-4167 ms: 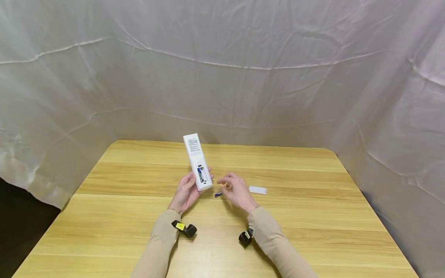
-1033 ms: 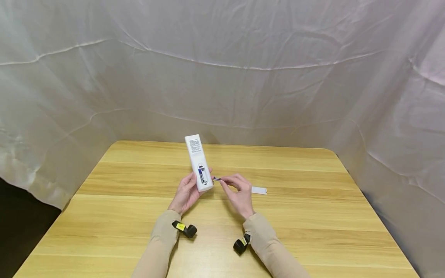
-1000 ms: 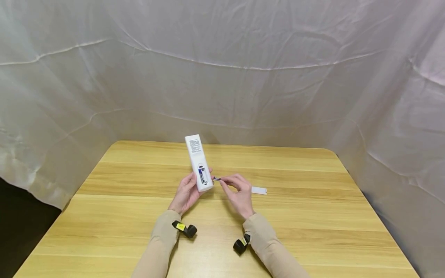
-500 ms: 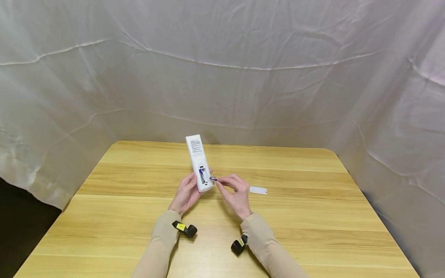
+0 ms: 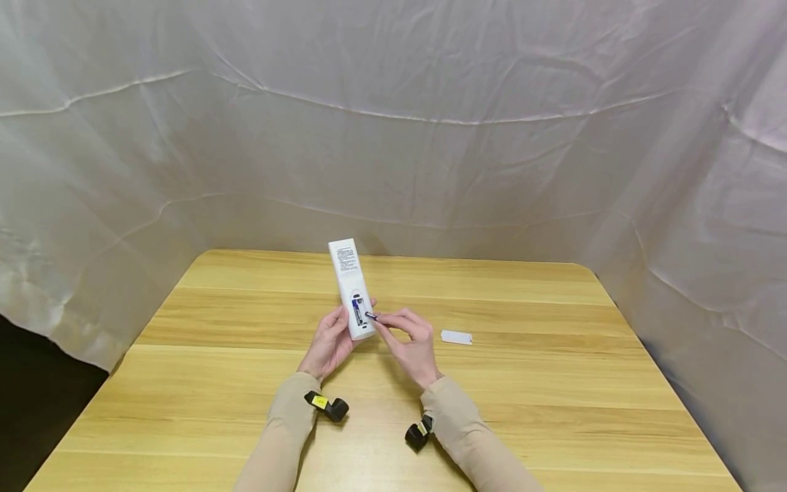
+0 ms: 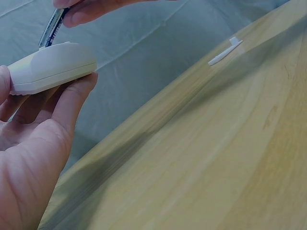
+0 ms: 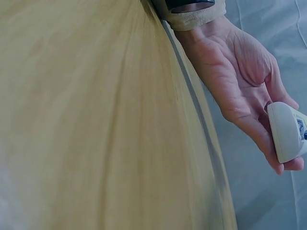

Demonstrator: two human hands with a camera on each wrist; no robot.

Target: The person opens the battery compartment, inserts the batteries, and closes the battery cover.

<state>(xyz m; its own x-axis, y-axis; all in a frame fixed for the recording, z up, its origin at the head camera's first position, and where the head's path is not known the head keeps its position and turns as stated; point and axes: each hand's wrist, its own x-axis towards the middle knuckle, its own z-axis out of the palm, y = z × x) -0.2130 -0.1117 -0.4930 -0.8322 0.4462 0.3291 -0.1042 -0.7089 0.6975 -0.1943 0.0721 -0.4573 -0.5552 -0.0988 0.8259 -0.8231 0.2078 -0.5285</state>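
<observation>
Head view: the left hand (image 5: 330, 340) grips the remote (image 5: 349, 279) face-down between thumb and fingers, likely steadying it against the battery (image 5: 371, 316) the right hand (image 5: 413, 344) pinches.

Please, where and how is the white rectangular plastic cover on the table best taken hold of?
Probably pinch the white rectangular plastic cover across its two long edges, near the middle, from above: it lies thin and low on the light wooden table, so its narrow width and free upper side seem easiest. The bare right hand is nearer, but pinches a slim blue cylindrical battery.
</observation>
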